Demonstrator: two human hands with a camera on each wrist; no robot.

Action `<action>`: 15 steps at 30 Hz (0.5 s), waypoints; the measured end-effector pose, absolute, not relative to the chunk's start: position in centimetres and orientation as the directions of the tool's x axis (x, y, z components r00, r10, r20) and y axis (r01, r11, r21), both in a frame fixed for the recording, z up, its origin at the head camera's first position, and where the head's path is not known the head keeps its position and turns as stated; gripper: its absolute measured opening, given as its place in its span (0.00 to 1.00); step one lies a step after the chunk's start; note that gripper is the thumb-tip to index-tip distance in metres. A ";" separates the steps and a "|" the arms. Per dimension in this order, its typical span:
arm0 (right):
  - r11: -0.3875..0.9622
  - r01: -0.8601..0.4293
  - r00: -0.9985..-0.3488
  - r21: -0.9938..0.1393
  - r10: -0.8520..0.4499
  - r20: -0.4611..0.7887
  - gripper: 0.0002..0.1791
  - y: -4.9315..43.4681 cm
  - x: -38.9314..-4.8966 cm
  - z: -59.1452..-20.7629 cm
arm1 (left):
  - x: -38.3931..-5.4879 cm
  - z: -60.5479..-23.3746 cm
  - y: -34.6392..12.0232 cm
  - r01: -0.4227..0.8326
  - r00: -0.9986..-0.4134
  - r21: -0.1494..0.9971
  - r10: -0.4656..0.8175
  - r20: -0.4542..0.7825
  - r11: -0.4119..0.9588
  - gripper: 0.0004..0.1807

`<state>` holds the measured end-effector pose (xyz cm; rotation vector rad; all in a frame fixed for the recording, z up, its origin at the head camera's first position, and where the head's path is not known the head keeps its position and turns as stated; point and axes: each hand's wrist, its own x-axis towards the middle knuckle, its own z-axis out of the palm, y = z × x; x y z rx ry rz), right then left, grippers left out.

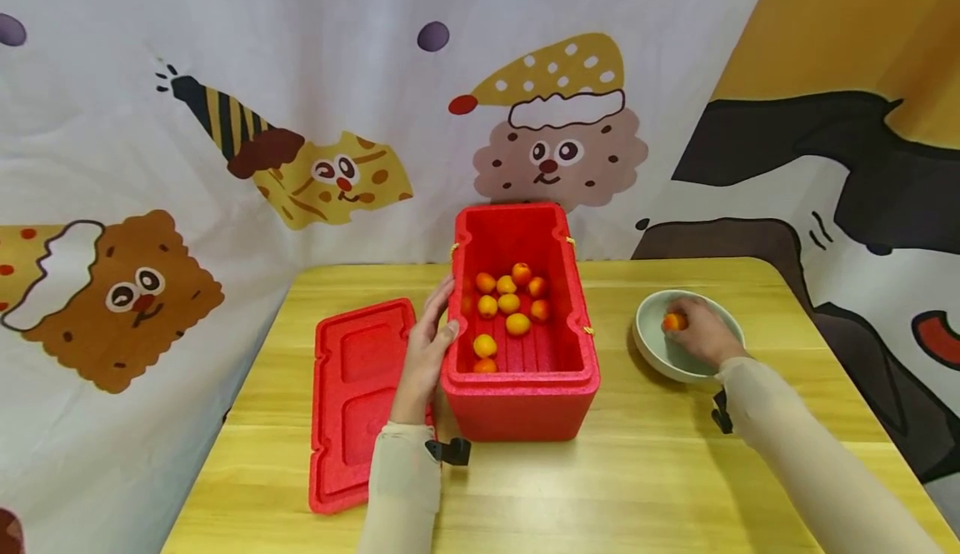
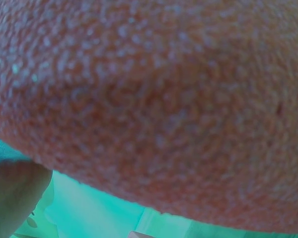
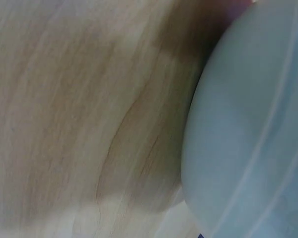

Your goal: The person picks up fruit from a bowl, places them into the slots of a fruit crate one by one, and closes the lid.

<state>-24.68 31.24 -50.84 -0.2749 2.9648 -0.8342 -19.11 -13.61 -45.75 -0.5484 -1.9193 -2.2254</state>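
Observation:
A red foam box (image 1: 517, 412) stands with its top uncovered, several small yellow-orange fruits (image 1: 517, 324) like apricots on its ribbed floor. My left hand (image 1: 427, 346) rests along the box's left wall, fingers extended and thumb at the rim. In the left wrist view the box's grainy wall (image 2: 154, 114) fills most of the picture, a blurred part of the hand (image 2: 15, 198) showing at lower left. My right hand (image 1: 703, 333) reaches into a pale green bowl (image 1: 651, 356) and pinches an orange-red fruit (image 1: 672, 322). The right wrist view shows the bowl's outer side (image 3: 228, 124).
Left of the box lies its red lid (image 1: 367, 354), partly under my left forearm. Yellow cord loops (image 1: 588, 331) stick out at the box's sides. Behind the wooden table (image 1: 622, 487) hangs a curtain (image 1: 360, 54) printed with cartoon figures.

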 end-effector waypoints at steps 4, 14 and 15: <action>0.841 -0.165 -0.983 -0.515 -0.182 0.018 0.20 31.3 -24.5 -51.1 | -19.1 -45.8 -13.6 0.331 -0.927 0.929 0.126 0.353 -0.167 0.31; 0.830 -0.124 -0.989 -0.543 -0.151 -0.005 0.25 31.4 -24.1 -50.2 | -19.1 -45.8 -13.7 0.324 -0.930 0.931 0.125 0.346 -0.167 0.31; 0.827 -0.118 -0.989 -0.549 -0.146 -0.008 0.25 31.4 -24.0 -50.0 | -19.1 -45.8 -13.7 0.326 -0.930 0.931 0.121 0.347 -0.164 0.30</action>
